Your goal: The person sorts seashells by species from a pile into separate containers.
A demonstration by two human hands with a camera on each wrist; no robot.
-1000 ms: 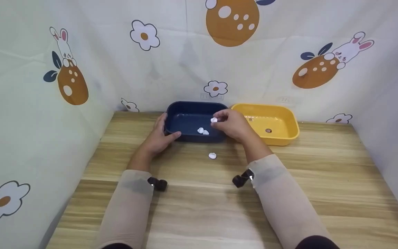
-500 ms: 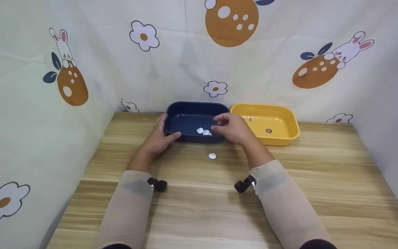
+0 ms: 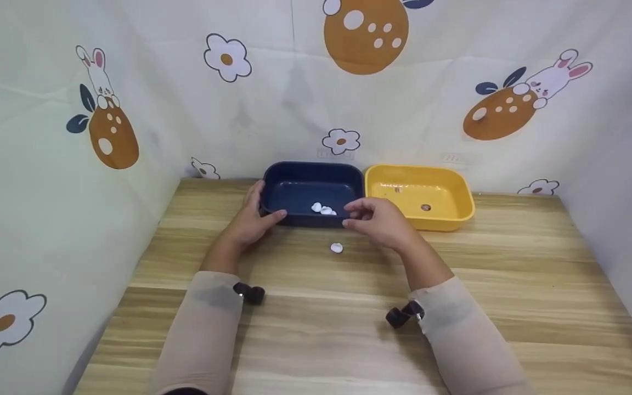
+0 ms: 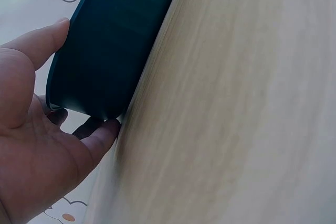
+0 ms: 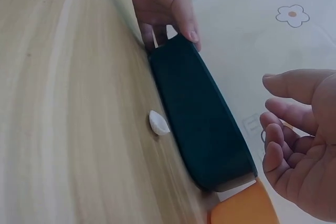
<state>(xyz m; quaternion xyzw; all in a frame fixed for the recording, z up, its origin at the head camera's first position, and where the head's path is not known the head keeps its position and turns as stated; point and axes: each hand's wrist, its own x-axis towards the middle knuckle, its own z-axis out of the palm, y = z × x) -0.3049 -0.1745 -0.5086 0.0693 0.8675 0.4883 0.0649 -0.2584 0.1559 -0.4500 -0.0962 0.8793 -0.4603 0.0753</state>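
My left hand (image 3: 251, 220) holds the left end of a dark blue rectangular bin (image 3: 316, 220), its thumb on the front rim and its fingers against the end wall. In the left wrist view, fingertips (image 4: 109, 129) touch the bin low down. Several small white, shell-like pieces (image 3: 316, 207) lie together inside the bin, near its front wall. One more white cupped piece (image 3: 337, 248) lies on the table just in front. My right hand (image 3: 380, 222) hovers at the bin's front right corner, fingers loosely bent and holding nothing; the right wrist view shows the bare hand (image 5: 302, 145).
A yellow bin (image 3: 439, 224) stands right of the blue one, close beside it; a small dark spot shows on its floor. Behind both bins hangs a printed cloth (image 3: 288, 82), and more cloth closes in the sides. Everything stands on a wood-grain table (image 3: 316, 329).
My right hand let go of a white piece inside the blue bin, then drew back toward the front right. The pile there grew by that piece. My left hand stayed on the bin.
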